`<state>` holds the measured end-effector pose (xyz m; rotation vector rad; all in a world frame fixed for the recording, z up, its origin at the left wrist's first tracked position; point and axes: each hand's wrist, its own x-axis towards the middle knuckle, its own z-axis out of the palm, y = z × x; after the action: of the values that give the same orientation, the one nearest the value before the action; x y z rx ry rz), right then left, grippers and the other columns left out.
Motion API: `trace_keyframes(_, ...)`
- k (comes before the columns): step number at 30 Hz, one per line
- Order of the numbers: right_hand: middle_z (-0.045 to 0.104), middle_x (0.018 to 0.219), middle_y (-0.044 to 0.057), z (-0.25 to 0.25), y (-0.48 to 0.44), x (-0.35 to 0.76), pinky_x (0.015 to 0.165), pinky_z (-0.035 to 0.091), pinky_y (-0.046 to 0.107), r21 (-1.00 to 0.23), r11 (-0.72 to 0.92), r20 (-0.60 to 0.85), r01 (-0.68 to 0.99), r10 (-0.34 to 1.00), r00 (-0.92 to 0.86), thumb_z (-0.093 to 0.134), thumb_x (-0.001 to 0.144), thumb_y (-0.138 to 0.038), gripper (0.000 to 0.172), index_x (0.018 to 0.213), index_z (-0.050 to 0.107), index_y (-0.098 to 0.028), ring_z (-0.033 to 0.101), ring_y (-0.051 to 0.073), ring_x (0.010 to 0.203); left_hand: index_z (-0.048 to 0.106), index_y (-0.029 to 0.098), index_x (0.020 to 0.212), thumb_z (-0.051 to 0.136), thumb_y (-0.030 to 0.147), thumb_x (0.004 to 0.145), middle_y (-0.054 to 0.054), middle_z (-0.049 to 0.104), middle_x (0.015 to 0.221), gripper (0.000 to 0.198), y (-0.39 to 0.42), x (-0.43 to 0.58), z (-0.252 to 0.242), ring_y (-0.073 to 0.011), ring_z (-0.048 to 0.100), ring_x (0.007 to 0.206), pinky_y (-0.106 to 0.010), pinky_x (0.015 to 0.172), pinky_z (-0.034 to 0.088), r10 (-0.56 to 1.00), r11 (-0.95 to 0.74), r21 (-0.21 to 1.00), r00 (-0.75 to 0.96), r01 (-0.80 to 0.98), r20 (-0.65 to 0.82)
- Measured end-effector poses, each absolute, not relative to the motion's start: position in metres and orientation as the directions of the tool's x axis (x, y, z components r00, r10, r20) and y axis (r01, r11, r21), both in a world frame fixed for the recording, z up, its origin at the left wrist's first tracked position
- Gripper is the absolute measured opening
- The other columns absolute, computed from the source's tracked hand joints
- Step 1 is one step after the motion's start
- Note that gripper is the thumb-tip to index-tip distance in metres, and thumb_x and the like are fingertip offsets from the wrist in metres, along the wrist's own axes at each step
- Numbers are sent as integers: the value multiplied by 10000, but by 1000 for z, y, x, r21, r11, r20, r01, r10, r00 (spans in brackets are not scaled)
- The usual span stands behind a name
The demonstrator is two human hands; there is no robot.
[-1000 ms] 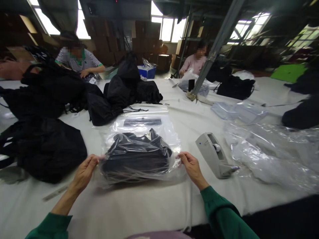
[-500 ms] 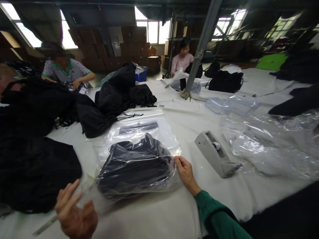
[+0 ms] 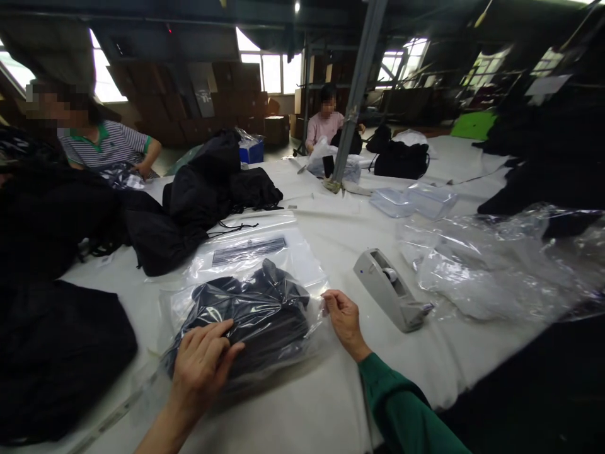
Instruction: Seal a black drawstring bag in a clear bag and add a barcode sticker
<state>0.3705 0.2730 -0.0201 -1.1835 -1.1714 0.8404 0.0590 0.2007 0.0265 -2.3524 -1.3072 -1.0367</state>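
A clear plastic bag [image 3: 302, 265] lies on the table in front of me, with a folded black cloth item [image 3: 274, 334] inside it. Printed dark lines show on the bag's far part. My left hand [image 3: 201, 359] rests on the near left of the bag, fingers stretched out over the plastic. At the bag's right edge, my right hand [image 3: 344, 318] pinches the plastic between thumb and fingertips. A grey tape dispenser [image 3: 390, 287] stands just right of that hand.
Black drawstring bags [image 3: 198, 195] are heaped at the left, with more black cloth [image 3: 61, 359] nearer me. Loose clear plastic bags [image 3: 477, 271] spread over the right side. A metal post [image 3: 354, 101] rises from the white table [image 3: 326, 221]. Two people sit across it.
My left hand has come down from the left onto the bag. My right hand keeps its hold on the bag's edge. The view has turned slightly to the right.
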Motion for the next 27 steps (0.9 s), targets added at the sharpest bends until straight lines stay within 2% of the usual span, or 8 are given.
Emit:
trace_keyframes(7,525,490,-24,-33,296,369,413,390,248,-978,182,203,104,943,265,604,796,-649,508,749,678,-148,462,124,427,471,240,762,573,219,917,-61,722,996,187,200,61,30,-228,659,890,-430,802,480,671,-552,233,260,800,694)
trace_keyframes(10,629,659,31,-20,281,384,539,495,299,-970,201,240,136,878,415,487,897,-607,492,953,672,-154,576,171,563,474,240,760,581,222,915,-61,723,1000,189,201,61,29,-226,657,881,-428,801,478,664,-553,232,255,800,703)
trace_keyframes(12,685,841,80,-3,264,392,708,542,369,-920,294,381,258,827,414,456,941,-544,427,1082,644,-187,649,220,749,476,237,757,588,213,910,-63,724,999,192,201,62,29,-225,656,879,-427,803,474,657,-563,233,258,793,708)
trace_keyframes(15,673,1159,129,24,245,387,956,479,476,-596,624,706,505,707,-41,567,910,-499,414,1229,603,-237,623,297,1084,481,233,754,601,189,895,-65,724,1005,191,201,63,30,-225,654,881,-422,799,471,647,-576,231,265,784,715)
trace_keyframes(16,635,1255,138,31,243,381,1011,439,505,-468,719,735,514,639,-226,595,896,-499,462,1279,574,-242,584,314,1169,481,232,752,606,182,888,-65,722,1011,192,201,63,30,-227,653,880,-419,795,471,642,-578,229,265,783,719)
trace_keyframes(18,564,1368,140,37,248,366,1077,373,537,-365,803,710,471,567,-417,606,897,-485,524,1353,511,-245,511,320,1273,488,232,776,613,160,875,-64,718,1024,175,200,62,30,-228,651,879,-417,796,473,631,-580,227,255,782,733)
trace_keyframes(23,611,1319,107,27,271,342,1072,428,455,-600,722,625,344,692,-362,603,917,-414,476,1350,518,-238,529,256,1264,534,230,1051,591,190,882,-103,676,1177,183,202,53,26,-238,641,943,-415,820,479,578,-638,136,355,758,734)
trace_keyframes(27,613,1321,95,24,268,338,1070,443,443,-743,610,531,274,787,-313,618,901,-436,438,1291,584,-239,548,258,1245,595,220,948,688,277,844,-66,717,1093,151,205,53,24,-219,647,839,-377,790,474,520,-599,6,383,801,764)
